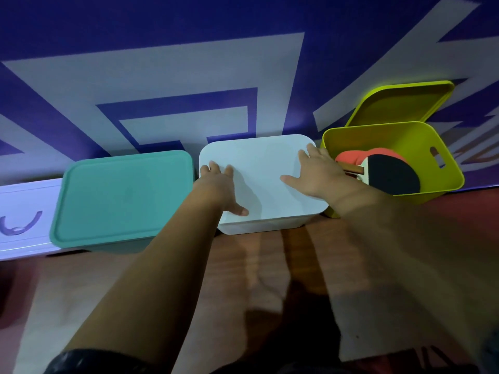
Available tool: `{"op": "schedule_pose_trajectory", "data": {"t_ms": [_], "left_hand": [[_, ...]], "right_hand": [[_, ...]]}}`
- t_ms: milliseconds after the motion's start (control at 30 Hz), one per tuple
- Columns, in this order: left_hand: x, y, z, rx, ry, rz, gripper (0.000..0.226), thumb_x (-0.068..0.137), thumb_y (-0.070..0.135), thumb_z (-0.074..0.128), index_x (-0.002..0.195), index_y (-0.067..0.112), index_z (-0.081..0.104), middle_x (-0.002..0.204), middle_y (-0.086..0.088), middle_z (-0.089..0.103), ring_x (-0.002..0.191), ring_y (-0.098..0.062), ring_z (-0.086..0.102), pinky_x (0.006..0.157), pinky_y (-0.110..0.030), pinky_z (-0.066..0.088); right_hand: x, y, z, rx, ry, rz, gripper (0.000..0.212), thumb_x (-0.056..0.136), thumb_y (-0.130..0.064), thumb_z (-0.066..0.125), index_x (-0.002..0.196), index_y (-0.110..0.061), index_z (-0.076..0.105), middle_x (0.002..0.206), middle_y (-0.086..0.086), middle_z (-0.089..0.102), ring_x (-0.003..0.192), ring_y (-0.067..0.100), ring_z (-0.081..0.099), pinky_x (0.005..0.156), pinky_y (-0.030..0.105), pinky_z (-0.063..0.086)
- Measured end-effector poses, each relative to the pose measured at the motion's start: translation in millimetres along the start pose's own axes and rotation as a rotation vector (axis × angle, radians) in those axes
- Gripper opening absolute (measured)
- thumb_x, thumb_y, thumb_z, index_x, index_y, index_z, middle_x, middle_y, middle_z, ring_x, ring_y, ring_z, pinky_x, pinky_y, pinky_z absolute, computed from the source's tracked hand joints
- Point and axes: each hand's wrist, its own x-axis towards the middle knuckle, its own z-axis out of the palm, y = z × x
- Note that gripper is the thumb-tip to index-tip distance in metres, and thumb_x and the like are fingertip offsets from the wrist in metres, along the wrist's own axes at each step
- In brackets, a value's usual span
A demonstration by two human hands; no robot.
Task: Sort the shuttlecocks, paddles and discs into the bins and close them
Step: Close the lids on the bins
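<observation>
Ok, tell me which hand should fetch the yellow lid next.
Right, most likely. The right hand lies at the right edge of the white lid, beside the open yellow bin, whose yellow lid leans just behind it. The left hand presses the far left side.

Bare forearms [162, 265], dark left sleeve [89, 360]

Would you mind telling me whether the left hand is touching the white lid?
Touching: in the head view the left hand lies flat on the white lid, fingers spread on its surface with no gap showing.
</observation>
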Motion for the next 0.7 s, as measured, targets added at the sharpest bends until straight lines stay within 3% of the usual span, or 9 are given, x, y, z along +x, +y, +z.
{"op": "schedule_pose_trajectory", "data": {"t_ms": [200,333,467,567,700], "left_hand": [[2.8,17.7,-10.5,0.214,-0.012,0.017,0.136,0.067,0.077,0.081,0.163,0.006,0.014,0.164,-0.028,0.024,0.153,-0.048,0.020,0.123,-0.058,0.025],[7.9,22.5,-7.5,0.179,-0.061,-0.036,0.142,0.070,0.070,0.083,0.164,0.003,0.001,0.168,-0.033,0.008,0.154,-0.054,0.010,0.124,-0.062,0.020],[2.1,27.5,-1.7,0.013,-0.074,-0.128,0.142,0.073,0.057,0.088,0.165,0.012,-0.011,0.170,-0.027,-0.010,0.156,-0.054,0.002,0.123,-0.061,0.021],[-7.2,36.4,-2.1,0.035,-0.016,-0.117,0.126,0.077,0.051,0.088,0.165,0.011,0.007,0.168,-0.024,0.013,0.151,-0.047,0.024,0.119,-0.056,0.033],[-20.1,58.2,-4.1,0.072,0.085,0.006,0.078,0.083,0.032,0.083,0.147,0.012,0.043,0.140,-0.016,0.048,0.130,-0.036,0.048,0.106,-0.050,0.046]], "right_hand": [[-4.7,5.8,1.4,0.007,-0.030,-0.016,0.098,0.095,-0.081,0.040,0.168,-0.020,0.017,0.177,0.007,0.004,0.161,0.032,0.009,0.127,0.045,0.022],[-19.8,7.7,13.6,0.067,-0.027,-0.074,0.079,0.105,-0.065,0.042,0.168,-0.025,0.018,0.177,0.007,0.003,0.162,0.030,0.004,0.130,0.045,0.016],[-38.2,12.1,16.0,0.083,-0.024,-0.138,0.063,0.108,-0.049,0.049,0.165,-0.028,0.032,0.175,0.006,0.016,0.160,0.031,0.017,0.128,0.043,0.023],[-38.9,23.9,2.4,0.116,-0.058,-0.201,0.049,0.105,-0.035,0.056,0.153,-0.023,0.054,0.162,0.009,0.042,0.147,0.033,0.040,0.122,0.041,0.034],[-34.4,53.4,-21.6,0.299,0.073,-0.159,0.036,0.103,-0.025,0.056,0.136,-0.022,0.069,0.131,0.003,0.065,0.121,0.024,0.060,0.098,0.032,0.047]]}}
